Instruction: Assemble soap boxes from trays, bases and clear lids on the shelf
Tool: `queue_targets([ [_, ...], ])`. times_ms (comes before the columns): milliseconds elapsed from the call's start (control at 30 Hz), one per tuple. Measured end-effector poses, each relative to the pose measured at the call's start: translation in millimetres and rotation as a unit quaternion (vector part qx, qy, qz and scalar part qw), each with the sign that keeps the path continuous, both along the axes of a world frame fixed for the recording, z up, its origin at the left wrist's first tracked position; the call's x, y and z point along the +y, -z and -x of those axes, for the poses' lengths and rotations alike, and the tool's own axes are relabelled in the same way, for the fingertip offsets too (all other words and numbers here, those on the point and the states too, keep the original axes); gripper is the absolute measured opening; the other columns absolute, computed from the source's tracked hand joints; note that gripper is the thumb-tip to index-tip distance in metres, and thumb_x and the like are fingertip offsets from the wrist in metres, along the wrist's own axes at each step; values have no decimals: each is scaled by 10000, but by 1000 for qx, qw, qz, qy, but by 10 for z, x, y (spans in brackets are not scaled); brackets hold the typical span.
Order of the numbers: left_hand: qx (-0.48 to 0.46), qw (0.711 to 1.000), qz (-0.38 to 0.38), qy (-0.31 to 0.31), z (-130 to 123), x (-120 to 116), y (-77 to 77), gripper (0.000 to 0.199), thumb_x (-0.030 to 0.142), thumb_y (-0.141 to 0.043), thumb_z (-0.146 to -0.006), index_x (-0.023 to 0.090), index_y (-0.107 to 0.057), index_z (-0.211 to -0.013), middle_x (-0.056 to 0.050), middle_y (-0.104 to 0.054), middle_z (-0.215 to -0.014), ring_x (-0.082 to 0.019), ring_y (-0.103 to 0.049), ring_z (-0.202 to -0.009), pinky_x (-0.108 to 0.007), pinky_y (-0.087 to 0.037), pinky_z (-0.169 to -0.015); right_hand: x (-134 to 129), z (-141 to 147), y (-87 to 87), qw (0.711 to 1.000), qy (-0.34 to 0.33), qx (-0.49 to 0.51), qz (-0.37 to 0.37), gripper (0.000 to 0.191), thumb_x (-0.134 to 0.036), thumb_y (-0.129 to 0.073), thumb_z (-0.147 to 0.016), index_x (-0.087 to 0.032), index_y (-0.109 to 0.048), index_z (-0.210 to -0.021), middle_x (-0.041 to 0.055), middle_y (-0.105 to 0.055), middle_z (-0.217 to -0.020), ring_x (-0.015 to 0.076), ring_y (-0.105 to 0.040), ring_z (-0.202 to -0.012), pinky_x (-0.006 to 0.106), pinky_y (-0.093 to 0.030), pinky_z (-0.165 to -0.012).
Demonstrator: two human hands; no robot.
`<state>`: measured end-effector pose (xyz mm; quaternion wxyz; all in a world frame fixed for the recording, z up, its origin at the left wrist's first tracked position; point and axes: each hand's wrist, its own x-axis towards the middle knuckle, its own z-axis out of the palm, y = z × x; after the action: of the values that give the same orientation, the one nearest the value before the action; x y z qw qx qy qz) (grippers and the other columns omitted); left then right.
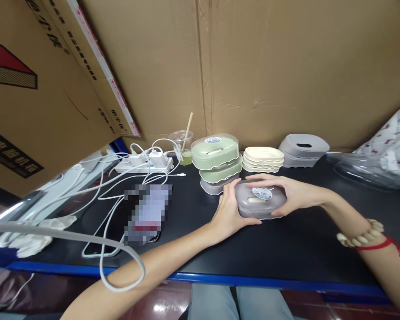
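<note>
A grey oval box (246, 198) with a clear lid and a round label sits on the black table. My left hand (229, 209) grips its left side, thumb along the front edge. My right hand (291, 193) is wrapped over its right side and back. Just behind and to the left stands a stack of boxes (216, 153), green ones above a grey one, the top one with a clear lid and label. Behind the held box lies a stack of cream trays (263, 155). Farther right are stacked grey covers (305, 149) with an oval opening on top.
Clear lids (363, 171) lie at the right beside a patterned white cloth (393, 138). A power strip (143, 165) with tangled cables, a cup (185, 155) with a straw and a phone (150, 213) are at left. Cardboard (270, 66) stands behind.
</note>
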<state>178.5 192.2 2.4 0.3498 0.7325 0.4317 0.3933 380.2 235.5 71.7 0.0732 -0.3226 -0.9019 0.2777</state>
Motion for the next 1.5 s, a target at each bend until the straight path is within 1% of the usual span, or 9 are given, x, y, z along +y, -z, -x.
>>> queue_targets([
  [133,24,1000,-1,-1,12,-11,-37,1017,262,-836,-466,205,-249,-1294,-143,-298,-1337,-284,-268,-1308,-507,-227,-1074,5,20,20,1000,-16,19,8,720,-246,-666,-630,-249,-472,-1323,66,-333,-1425,249,-329,-1306,447,-260,-1073],
  [333,90,996,-8,10,28,-29,-89,984,321,-820,-514,262,-291,-1342,-124,-242,-1367,-285,-164,-1354,-509,-193,-1075,40,-16,86,999,-16,48,11,696,-290,-692,-626,-228,-489,-1289,84,-375,-1385,244,-345,-1294,432,-281,-1070],
  [567,87,996,-30,1,27,-13,-119,937,387,-821,-491,219,-356,-1287,-104,-428,-1268,-270,-364,-1238,-487,-289,-1019,18,28,59,998,-21,50,10,665,-262,-680,-628,-220,-488,-1264,82,-416,-1353,226,-382,-1269,408,-292,-1073],
  [733,70,997,-36,-8,52,2,-146,829,428,-788,-545,234,-391,-1247,-86,-464,-1250,-262,-399,-1214,-467,-301,-1010,-22,115,149,997,22,72,-35,661,-323,-699,-601,-211,-514,-1226,104,-471,-1298,266,-439,-1217,439,-339,-1041],
  [800,61,997,-34,-13,64,6,-148,839,414,-793,-544,232,-380,-1253,-82,-455,-1272,-253,-386,-1227,-452,-296,-1018,-32,148,199,994,43,87,-52,688,-345,-711,-586,-207,-510,-1229,110,-480,-1288,275,-450,-1205,441,-357,-1028],
  [933,61,998,-28,-15,77,17,-129,1009,399,-840,-444,218,-319,-1289,-93,-412,-1323,-259,-342,-1263,-459,-267,-1039,-33,172,221,992,62,89,-70,736,-409,-729,-571,-184,-499,-1232,128,-500,-1263,284,-487,-1166,438,-397,-995],
  [1133,59,998,-9,-7,53,10,-64,999,342,-821,-504,207,-240,-1306,-130,-357,-1362,-270,-311,-1294,-497,-260,-1039,-29,139,137,993,35,84,-77,681,-437,-729,-590,-182,-533,-1191,115,-558,-1193,272,-546,-1093,401,-465,-937],
  [1367,36,999,-18,-6,40,2,-32,1055,297,-828,-489,206,-182,-1318,-144,-285,-1399,-272,-253,-1325,-504,-241,-1055,-3,115,144,992,63,78,-79,712,-452,-728,-582,-161,-549,-1206,126,-545,-1223,295,-527,-1122,423,-443,-965],
  [1500,30,999,-21,-8,45,-3,-18,1065,312,-825,-499,212,-156,-1322,-145,-270,-1406,-267,-251,-1326,-507,-242,-1055,8,109,141,995,54,60,-64,725,-485,-713,-587,-166,-554,-1218,116,-539,-1230,295,-519,-1127,443,-419,-982],
])
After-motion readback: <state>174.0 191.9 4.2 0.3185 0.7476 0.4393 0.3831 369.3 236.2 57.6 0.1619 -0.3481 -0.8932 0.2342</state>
